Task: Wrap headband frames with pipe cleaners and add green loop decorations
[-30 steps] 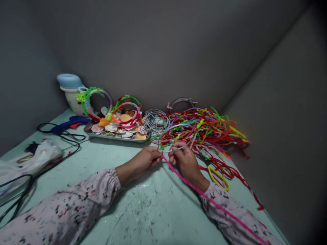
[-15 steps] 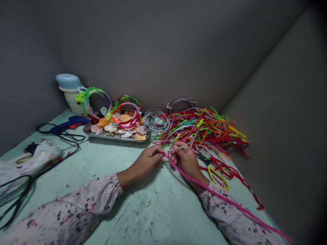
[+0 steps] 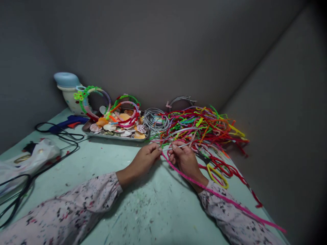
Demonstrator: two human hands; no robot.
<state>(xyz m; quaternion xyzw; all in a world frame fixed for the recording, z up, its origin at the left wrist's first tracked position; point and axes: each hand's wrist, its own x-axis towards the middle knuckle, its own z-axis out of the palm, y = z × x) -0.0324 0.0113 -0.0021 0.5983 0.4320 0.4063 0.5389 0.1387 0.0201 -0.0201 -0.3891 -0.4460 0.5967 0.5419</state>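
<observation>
A long bright pink pipe cleaner (image 3: 217,194) runs from my left hand (image 3: 146,160) across my right wrist and down along the sleeve. The fingers of my left hand are pinched on it close to one end. My right hand (image 3: 187,164) is closed around a thin grey wire hoop (image 3: 182,130), gripping it between thumb and fingers. The hoop arches up behind both hands, and its other end reaches the left fingertips. Exactly how the pipe cleaner meets the wire is hidden by the fingers.
Behind lies a heap of coloured pipe cleaners (image 3: 212,124), beside coiled grey wire (image 3: 148,120). A metal tray (image 3: 114,137) holds shells and wrapped headbands (image 3: 129,102). Leftward are a blue glue gun (image 3: 67,123), black cord (image 3: 74,149), plastic bag (image 3: 43,156) and lidded container (image 3: 71,98). Yellow-handled scissors (image 3: 217,177) lie right.
The pink pipe cleaner's free end has shifted slightly up and left, and the left thumb sits a little differently. Both hands keep nearly the same place and grip.
</observation>
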